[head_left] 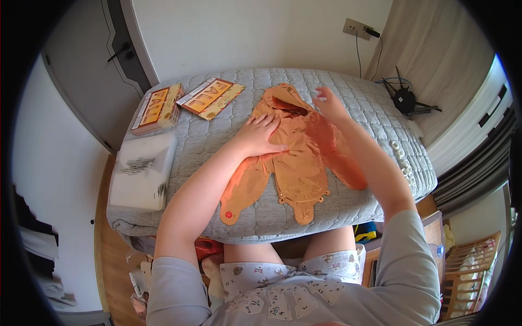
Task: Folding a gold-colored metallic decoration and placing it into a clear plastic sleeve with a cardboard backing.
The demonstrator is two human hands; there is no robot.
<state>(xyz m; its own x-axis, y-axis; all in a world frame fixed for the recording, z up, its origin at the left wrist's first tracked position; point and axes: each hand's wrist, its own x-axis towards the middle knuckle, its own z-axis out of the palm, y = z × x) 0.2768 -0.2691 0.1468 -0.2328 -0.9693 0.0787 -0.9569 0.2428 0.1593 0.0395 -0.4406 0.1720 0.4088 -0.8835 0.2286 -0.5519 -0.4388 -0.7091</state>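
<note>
Orange foil sheet (299, 168) lies on the grey quilted mattress (204, 136), directly ahead of us, long axis running away from our body: tabs at the near end, a raised fold with a dark gap at the far end. Our left hand (261, 136) is nearer; it presses the sheet's left side, fingers spread, gripping nothing that we can see. Our right hand (329, 103) stands raised just beside the far right edge, fingers half curled; we cannot tell whether it holds anything. Containers: at left, a clear plastic bag (142, 168) encloses a white block. Beyond it lie a thick printed pack (157, 107) and a thinner printed pack (211, 98); their contents are hidden.
</note>
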